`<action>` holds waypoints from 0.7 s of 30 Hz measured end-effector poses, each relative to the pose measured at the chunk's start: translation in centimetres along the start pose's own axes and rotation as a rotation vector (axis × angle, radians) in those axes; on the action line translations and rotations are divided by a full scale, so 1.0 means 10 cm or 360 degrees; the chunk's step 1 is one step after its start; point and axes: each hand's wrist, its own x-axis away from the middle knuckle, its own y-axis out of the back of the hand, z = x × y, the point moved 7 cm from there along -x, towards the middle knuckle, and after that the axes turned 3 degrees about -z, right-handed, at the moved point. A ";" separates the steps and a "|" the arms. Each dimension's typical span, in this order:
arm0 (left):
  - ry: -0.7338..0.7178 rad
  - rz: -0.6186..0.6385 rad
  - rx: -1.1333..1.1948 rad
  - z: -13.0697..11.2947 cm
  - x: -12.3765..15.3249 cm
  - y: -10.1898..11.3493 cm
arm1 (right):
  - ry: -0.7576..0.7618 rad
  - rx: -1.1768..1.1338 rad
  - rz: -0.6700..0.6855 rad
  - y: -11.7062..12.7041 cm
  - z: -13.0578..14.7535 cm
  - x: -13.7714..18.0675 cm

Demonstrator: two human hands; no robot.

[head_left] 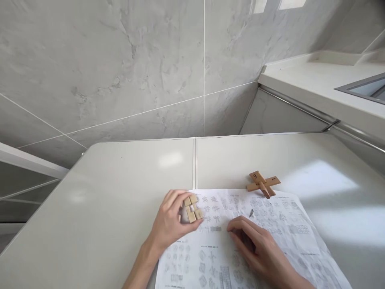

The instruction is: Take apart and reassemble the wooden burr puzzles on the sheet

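My left hand (170, 218) is closed around a light wooden block puzzle (191, 216), gripped between the thumb and the fingers. Several square ends of the puzzle face up, with a small gap in the middle; its far side is hidden by the fingers. On the printed paper sheet (216, 241) rests my right hand (255, 245), fingers curled in and the thumb below them. I cannot make out anything in that hand. Beyond it, a brown cross-shaped wooden puzzle (262, 184) with dark marks lies at the sheet's far edge.
A pale folding table (126, 176) with a seam down its middle carries the sheet. A small grey scrap (252, 212) lies on the paper. Behind stands a grey marbled tile wall (150, 60). A white counter (315, 80) juts in at the right.
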 end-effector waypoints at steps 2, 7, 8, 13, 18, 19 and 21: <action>0.0075 -0.0068 -0.0025 0.11 0.00 0.12 | -0.0010 -0.0008 0.0003 0.00 -0.01 0.00; 0.0190 -0.0085 -0.0045 0.26 0.07 0.18 | -0.0070 -0.0010 -0.0001 -0.01 -0.01 0.00; 0.0214 -0.0062 -0.0043 0.29 0.09 0.16 | -0.0084 -0.0011 -0.0002 -0.01 -0.01 0.00; 0.0299 -0.0017 -0.0059 0.35 0.17 0.12 | -0.0098 -0.0016 -0.0008 0.02 0.01 0.00; 0.0359 -0.0019 -0.0069 0.35 0.23 0.12 | -0.0092 -0.0006 -0.0007 0.02 0.03 0.00; 0.0366 -0.0020 -0.0065 0.36 0.25 0.14 | -0.0095 -0.0005 -0.0006 0.02 0.03 0.00; 0.0376 -0.0016 -0.0046 0.38 0.27 0.18 | -0.0106 -0.0006 -0.0002 0.03 0.02 0.00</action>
